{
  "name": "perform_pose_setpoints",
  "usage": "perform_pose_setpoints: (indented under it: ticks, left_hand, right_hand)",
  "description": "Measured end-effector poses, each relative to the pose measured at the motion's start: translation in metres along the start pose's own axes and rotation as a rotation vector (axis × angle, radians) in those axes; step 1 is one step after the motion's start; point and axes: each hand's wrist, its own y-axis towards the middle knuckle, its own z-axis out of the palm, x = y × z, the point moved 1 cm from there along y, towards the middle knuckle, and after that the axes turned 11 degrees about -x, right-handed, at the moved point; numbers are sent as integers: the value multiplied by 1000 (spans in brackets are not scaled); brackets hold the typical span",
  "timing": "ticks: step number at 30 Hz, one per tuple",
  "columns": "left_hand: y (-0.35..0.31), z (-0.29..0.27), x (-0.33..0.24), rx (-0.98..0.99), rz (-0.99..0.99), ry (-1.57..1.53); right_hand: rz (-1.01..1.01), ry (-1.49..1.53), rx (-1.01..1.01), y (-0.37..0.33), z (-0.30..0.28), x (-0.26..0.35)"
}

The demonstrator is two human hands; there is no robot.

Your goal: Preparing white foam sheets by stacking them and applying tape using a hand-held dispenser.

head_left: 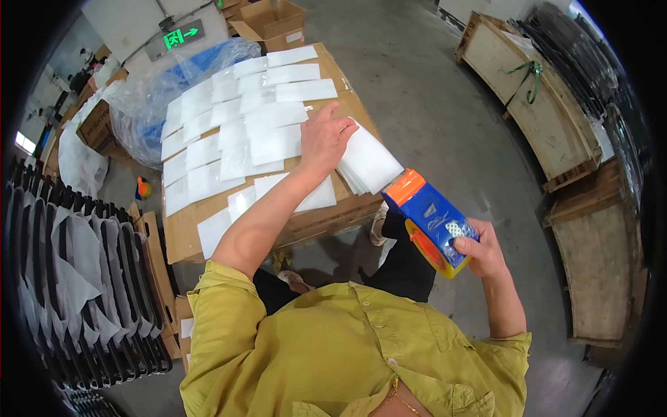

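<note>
At the right edge of the cardboard-topped stack, my left hand (325, 141) is closed at the upper corner of a thick bundle of white foam sheets (372, 158), its fingers bent against them. The lower edges of the bundle fan out slightly. My right hand (485, 251) grips the rear of a blue and orange tape dispenser (436, 221) with a yellow-rimmed roll inside. The front orange end of the dispenser meets the near end of the bundle. Any tape strip between them is too small to make out. Several flat white foam sheets (278, 142) lie in overlapping rows left of my left hand.
The sheets rest on a large cardboard box (313, 221). An open carton (274, 24) and blue material under clear plastic (187, 76) stand beyond it. Black frames with white wrapping (83, 271) line the left; wooden crates (528, 97) stand along the right.
</note>
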Motion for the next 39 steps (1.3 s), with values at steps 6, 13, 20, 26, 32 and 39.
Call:
perform_pose_setpoints:
  ticks: [6, 13, 20, 26, 32, 39]
  left_hand:
    - [4, 1, -13, -340, 175, 455]
    - [-85, -52, -51, 694, -1216, -901]
    - [-96, -3, -76, 540, -1393, -1175]
    - [-77, -10, -89, 301, -1321, -1260]
    - [-82, -20, -95, 270, -1245, -1295]
    - [-87, -14, -103, 266, -1231, -1412]
  right_hand:
    - [87, 13, -21, 23, 3, -5]
    - [115, 79, 15, 10, -5, -7]
    - [160, 66, 55, -27, -8, -23]
    - [65, 85, -10, -59, -3, -30]
    - [10, -32, -18, -72, -4, -28]
    - [-100, -111, -93, -90, 15, -23]
